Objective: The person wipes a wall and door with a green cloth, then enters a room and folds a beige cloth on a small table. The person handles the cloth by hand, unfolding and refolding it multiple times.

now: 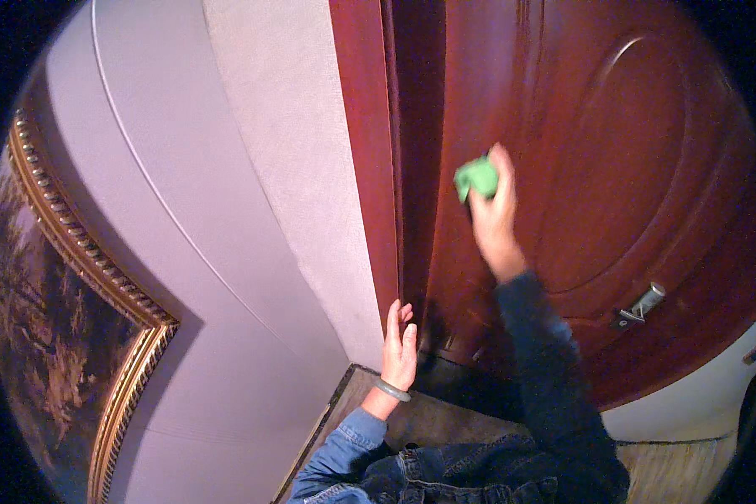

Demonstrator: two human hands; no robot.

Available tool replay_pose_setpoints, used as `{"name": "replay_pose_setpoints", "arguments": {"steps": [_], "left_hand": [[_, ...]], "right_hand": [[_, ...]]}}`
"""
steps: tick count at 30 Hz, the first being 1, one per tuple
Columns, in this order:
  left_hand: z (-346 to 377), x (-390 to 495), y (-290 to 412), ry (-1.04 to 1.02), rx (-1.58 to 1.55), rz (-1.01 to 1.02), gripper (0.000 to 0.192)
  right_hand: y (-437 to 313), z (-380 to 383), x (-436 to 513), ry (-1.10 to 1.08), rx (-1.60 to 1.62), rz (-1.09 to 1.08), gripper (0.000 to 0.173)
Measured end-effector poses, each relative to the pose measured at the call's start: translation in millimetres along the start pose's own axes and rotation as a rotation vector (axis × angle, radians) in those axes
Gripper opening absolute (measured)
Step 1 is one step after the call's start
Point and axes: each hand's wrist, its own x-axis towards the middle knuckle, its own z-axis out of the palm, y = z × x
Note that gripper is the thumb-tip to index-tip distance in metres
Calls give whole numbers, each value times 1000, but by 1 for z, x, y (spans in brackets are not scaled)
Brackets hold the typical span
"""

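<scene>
A bunched green cloth (477, 179) is gripped in my right hand (496, 211), which is raised in front of the dark red door (605, 189), near its edge beside the frame. Slight blur hides whether the cloth touches the door. Lower and to the left, my left hand (401, 353) is upright with fingers apart and holds nothing. It is close to the foot of the red door frame (372, 157); contact cannot be told. A bangle (392, 390) circles my left wrist.
A metal lever handle (644, 303) projects from the door at lower right. On the left, a painting in an ornate gilt frame (145, 334) hangs on the pale wall (227, 353). Dark skirting edges the floor (441, 421) below.
</scene>
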Motion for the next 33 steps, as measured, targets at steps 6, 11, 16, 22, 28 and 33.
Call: {"name": "replay_pose_setpoints", "arguments": {"steps": [6,11,16,22,28,33], "left_hand": [[8,15,7,-102,10,72,52],[-5,34,2,-178,-14,97,52],[-21,48,-13,-214,-5,138,52],[-20,56,-17,-279,-38,162,54],[13,71,-4,-334,-50,201,53],[46,75,4,-377,-15,258,54]], "right_hand": [[34,24,153,-16,-548,-382,51],[88,52,94,-223,-775,-586,41],[111,32,-22,-857,-734,-605,36],[107,-16,70,-330,-861,-483,45],[105,-47,112,-80,-922,-448,50],[120,-49,14,-538,-705,-628,43]]}}
